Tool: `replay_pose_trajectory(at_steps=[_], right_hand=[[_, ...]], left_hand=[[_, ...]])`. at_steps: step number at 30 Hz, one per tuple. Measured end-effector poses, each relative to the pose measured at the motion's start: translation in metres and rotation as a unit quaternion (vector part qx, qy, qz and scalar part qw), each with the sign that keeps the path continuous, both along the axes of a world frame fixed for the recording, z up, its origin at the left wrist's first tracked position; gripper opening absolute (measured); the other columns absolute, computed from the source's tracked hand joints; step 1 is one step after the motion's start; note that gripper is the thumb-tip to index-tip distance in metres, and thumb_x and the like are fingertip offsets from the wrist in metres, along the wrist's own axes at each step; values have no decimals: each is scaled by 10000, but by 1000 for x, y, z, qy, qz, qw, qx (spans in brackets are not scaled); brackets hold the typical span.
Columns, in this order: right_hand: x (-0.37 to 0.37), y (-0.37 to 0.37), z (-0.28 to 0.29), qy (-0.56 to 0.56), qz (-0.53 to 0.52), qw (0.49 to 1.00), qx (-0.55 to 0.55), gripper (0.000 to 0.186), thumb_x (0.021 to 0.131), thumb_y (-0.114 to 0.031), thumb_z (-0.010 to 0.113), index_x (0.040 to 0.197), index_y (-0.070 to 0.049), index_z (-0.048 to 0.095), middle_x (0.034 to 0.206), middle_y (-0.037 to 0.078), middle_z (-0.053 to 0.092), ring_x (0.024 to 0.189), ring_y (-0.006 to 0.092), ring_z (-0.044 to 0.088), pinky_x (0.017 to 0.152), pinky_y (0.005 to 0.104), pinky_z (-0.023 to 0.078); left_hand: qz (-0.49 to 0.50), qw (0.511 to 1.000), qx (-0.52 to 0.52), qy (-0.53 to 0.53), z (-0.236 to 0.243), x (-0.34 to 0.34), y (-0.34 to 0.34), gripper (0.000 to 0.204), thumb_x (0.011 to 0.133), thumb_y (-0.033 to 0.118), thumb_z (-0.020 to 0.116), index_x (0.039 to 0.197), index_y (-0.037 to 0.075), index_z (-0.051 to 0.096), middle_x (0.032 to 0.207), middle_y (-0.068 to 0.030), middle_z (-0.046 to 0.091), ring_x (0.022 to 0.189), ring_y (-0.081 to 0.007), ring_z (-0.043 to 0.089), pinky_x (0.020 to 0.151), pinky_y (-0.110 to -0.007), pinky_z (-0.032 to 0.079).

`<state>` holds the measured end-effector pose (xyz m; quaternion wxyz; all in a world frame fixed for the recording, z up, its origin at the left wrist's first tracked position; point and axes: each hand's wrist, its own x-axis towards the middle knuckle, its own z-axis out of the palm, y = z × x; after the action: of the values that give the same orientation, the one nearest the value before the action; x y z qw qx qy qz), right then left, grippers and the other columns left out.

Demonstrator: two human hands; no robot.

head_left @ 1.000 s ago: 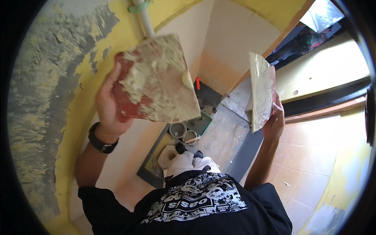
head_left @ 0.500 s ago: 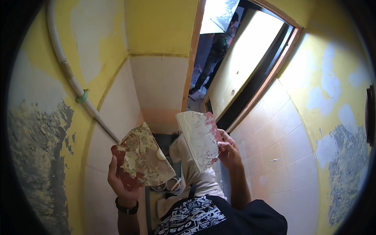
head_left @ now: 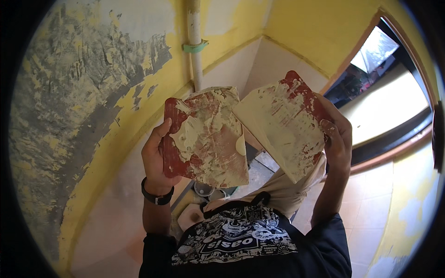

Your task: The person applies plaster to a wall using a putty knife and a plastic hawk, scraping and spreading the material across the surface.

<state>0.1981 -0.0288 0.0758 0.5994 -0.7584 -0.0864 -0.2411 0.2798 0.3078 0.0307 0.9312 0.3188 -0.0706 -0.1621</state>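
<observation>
My left hand (head_left: 158, 162) is closed on the edge of a red putty spreader (head_left: 214, 160), whose face is thickly smeared with cream-coloured putty. My right hand (head_left: 337, 132) grips a second red putty spreader (head_left: 282, 125) by its right side, its face coated in a smoother layer of the same putty. The two spreaders are held up in front of my chest, tilted toward each other. Their inner edges come very close near the top; whether they touch I cannot tell. The fingers behind both spreaders are mostly hidden.
On the left is a yellow wall with a rough grey patch (head_left: 99, 92). A white pipe (head_left: 194, 65) with a green tie runs down near the corner. At the right a doorway opens beside a pale door (head_left: 387, 111). Below, buckets (head_left: 204, 189) stand on the floor.
My view has swung left toward the grey patch. Both spreaders have risen and come together; the right one has turned, and its coating looks yellower under the changed light.
</observation>
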Motion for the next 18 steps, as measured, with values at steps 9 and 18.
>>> replay_pose_trajectory(at_steps=[9, 18], right_hand=[[-22, -14, -6, 56, -4, 998, 1, 538, 814, 104, 436, 1343, 88, 531, 1232, 185, 641, 1118, 177, 602, 992, 285, 445], [-94, 51, 14, 169, -61, 981, 76, 490, 861, 31, 479, 1343, 122, 499, 1215, 178, 643, 1062, 173, 637, 948, 283, 493]], left_hand=[[-21, 999, 7, 44, 20, -17, -27, 373, 989, 250, 518, 1265, 5, 572, 1224, -127, 650, 1113, -249, 636, 977, -435, 507], [-115, 992, -10, 53, 12, -24, -16, 396, 1005, 293, 479, 1293, 26, 531, 1264, -109, 618, 1155, -255, 604, 991, -441, 486]])
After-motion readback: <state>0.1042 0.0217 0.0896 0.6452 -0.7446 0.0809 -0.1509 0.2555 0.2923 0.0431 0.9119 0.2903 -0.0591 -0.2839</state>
